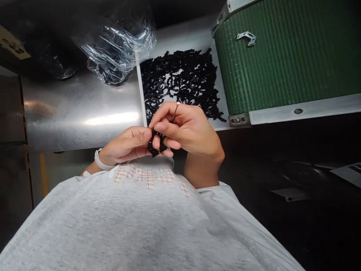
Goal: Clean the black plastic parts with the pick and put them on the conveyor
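Close to my chest, my left hand pinches a small black bracket-shaped plastic part between thumb and fingers. My right hand is closed on the same part from the other side, its thumb and index fingertip meeting at the top. Fingers cover much of the part, so its full outline is hidden. Just beyond my hands lies a white tray holding a spread heap of small black plastic parts.
At right is a green conveyor belt with a metal edge rail; a pale angular piece lies on it. Clear plastic bags with dark contents sit on the steel table at left.
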Tool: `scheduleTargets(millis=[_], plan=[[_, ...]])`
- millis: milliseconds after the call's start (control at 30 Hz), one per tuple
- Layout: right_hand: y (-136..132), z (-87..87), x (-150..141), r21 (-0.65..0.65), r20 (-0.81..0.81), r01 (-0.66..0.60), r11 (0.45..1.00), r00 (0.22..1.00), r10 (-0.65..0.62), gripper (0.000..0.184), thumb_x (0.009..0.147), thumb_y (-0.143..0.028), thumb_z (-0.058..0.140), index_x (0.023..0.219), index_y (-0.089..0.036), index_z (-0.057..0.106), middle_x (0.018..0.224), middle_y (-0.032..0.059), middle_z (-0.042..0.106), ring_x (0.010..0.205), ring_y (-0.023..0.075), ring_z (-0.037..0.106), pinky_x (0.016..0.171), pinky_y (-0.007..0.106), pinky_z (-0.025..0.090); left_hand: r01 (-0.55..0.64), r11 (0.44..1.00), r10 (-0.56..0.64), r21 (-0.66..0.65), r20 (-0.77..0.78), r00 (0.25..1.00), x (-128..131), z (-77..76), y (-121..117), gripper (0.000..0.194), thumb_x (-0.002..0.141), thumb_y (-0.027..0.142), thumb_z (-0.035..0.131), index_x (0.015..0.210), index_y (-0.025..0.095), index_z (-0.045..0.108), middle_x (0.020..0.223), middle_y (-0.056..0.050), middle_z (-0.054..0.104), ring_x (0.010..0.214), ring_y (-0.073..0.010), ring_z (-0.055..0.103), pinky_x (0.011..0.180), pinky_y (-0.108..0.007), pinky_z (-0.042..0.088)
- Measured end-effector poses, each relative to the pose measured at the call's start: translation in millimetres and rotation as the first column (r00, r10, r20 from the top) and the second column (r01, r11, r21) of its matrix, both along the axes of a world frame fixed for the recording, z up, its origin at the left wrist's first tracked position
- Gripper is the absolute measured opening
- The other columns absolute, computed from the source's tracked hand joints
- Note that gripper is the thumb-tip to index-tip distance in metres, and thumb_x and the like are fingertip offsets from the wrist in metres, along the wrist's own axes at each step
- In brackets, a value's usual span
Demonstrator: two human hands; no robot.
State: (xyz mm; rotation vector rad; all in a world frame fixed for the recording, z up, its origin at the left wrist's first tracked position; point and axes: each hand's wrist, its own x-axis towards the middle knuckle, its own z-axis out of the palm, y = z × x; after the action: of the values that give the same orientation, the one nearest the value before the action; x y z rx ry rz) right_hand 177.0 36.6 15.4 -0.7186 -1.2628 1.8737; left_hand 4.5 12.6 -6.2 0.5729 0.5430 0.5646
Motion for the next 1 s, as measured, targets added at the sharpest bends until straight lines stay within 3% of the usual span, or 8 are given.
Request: scheduleTargets(millis=[100, 233, 367, 500, 667, 800, 1000], plan=[[1.2, 0.3, -2.9, -0.032, 0.014, 0.030, 0.999, 0.999, -0.029, 0.040, 0.079, -0.054, 0.081, 0.074, -0.023, 0.057, 0.058, -0.0054, 0.069, 0.030, 0.0047, 0.042, 0.030, 0.021, 0.043, -0.021, 1.000, 0.021, -0.004, -0.026, 0.999, 0.4, 1.0, 0.3, 0.051, 0.074, 0.065, 0.079, 0.066, 0.018, 0.062, 0.085, -0.004, 0.079, 0.074, -0.0153, 0.074, 0.077, -0.029, 0.058], [-0.9, 0.4, -8.9, 0.001, 0.050, 0.207, 0.978, 0.977, -0.207, 0.042, 0.077, -0.057, 0.082, 0.071, -0.025, 0.055, 0.049, -0.0089, 0.059, 0.031, 0.0061, 0.042, 0.027, 0.021, 0.036, -0.049, 0.998, 0.050, 0.037, -0.034, 0.998, 1.0, 7.8, -0.4, 0.050, 0.075, 0.066, 0.077, 0.069, 0.018, 0.064, 0.083, -0.004, 0.077, 0.079, -0.0171, 0.074, 0.084, -0.032, 0.057], [-5.9, -3.0, -12.8, 0.093, 0.114, 0.396, 0.913, 0.907, -0.405, 0.040, 0.077, -0.052, 0.084, 0.068, -0.025, 0.056, 0.045, -0.0106, 0.048, 0.031, 0.0053, 0.039, 0.026, 0.021, 0.029, -0.122, 0.978, 0.139, 0.168, -0.095, 0.986, 1.9, 11.0, -3.4, 0.037, 0.078, 0.053, 0.081, 0.073, 0.018, 0.070, 0.089, -0.004, 0.076, 0.085, -0.0159, 0.072, 0.088, -0.030, 0.055], [-8.7, -9.3, -13.2, 0.184, 0.175, 0.496, 0.849, 0.833, -0.524, 0.038, 0.084, -0.053, 0.078, 0.070, -0.025, 0.057, 0.047, -0.0093, 0.044, 0.035, 0.0054, 0.039, 0.030, 0.023, 0.026, -0.158, 0.955, 0.205, 0.252, -0.174, 0.963, 1.9, 7.5, -5.7, 0.030, 0.082, 0.047, 0.078, 0.077, 0.018, 0.072, 0.090, -0.004, 0.075, 0.092, -0.0169, 0.071, 0.094, -0.031, 0.053], [-8.8, -13.5, -12.2, 0.218, 0.184, 0.524, 0.823, 0.807, -0.562, 0.039, 0.085, -0.057, 0.075, 0.070, -0.026, 0.057, 0.049, -0.0081, 0.044, 0.036, 0.0060, 0.037, 0.033, 0.025, 0.022, -0.133, 0.960, 0.170, 0.247, -0.137, 0.976, 1.1, 6.0, -6.9, 0.024, 0.082, 0.041, 0.079, 0.085, 0.018, 0.072, 0.099, -0.007, 0.075, 0.097, -0.0190, 0.071, 0.097, -0.034, 0.054], [-10.2, -12.2, -12.2, 0.215, 0.193, 0.538, 0.815, 0.795, -0.576, 0.039, 0.084, -0.055, 0.076, 0.070, -0.025, 0.058, 0.049, -0.0081, 0.046, 0.036, 0.0061, 0.039, 0.033, 0.026, 0.023, -0.155, 0.974, 0.173, 0.164, -0.104, 0.979, 2.9, 9.7, -6.3, 0.034, 0.081, 0.051, 0.078, 0.081, 0.017, 0.072, 0.096, -0.007, 0.075, 0.094, -0.0201, 0.072, 0.099, -0.037, 0.055], [-10.3, -10.0, -10.8, 0.125, 0.143, 0.480, 0.868, 0.858, -0.494, 0.038, 0.085, -0.058, 0.074, 0.075, -0.025, 0.057, 0.054, -0.0075, 0.049, 0.037, 0.0056, 0.039, 0.032, 0.023, 0.030, -0.150, 0.987, 0.153, 0.062, -0.043, 0.987, 3.1, 9.6, -4.5, 0.036, 0.085, 0.052, 0.074, 0.078, 0.017, 0.070, 0.091, -0.006, 0.077, 0.085, -0.0165, 0.073, 0.095, -0.032, 0.056]])
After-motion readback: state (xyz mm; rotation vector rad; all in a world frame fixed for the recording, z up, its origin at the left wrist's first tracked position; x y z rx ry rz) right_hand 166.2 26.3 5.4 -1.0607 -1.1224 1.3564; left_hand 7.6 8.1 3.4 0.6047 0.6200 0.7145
